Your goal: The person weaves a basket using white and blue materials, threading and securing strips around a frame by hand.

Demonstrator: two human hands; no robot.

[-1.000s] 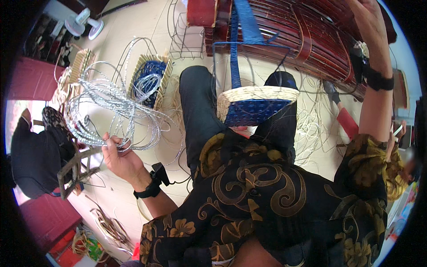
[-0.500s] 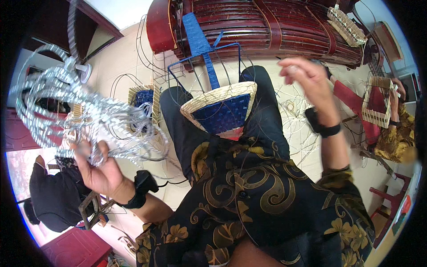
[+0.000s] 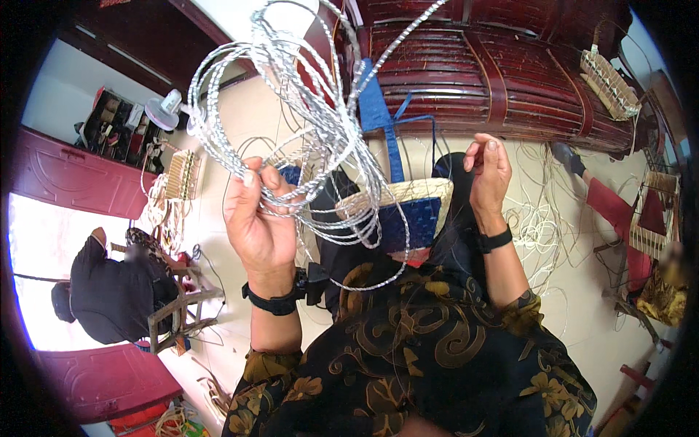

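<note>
Left hand (image 3: 258, 218) fingers clamp a springy, light coil of silver cord (image 3: 306, 116), best gripped where loops bunch; right hand (image 3: 489, 171) half-open, empty.

Raised tangle of silvery-white cord (image 3: 313, 109)

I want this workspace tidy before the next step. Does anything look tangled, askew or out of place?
Yes. The silver cord bundle in the left hand is a loose snarl of loops, not a neat coil. Pale strands sprawl over the floor by the open right hand. The half-woven blue basket sits tilted on the lap.
</note>
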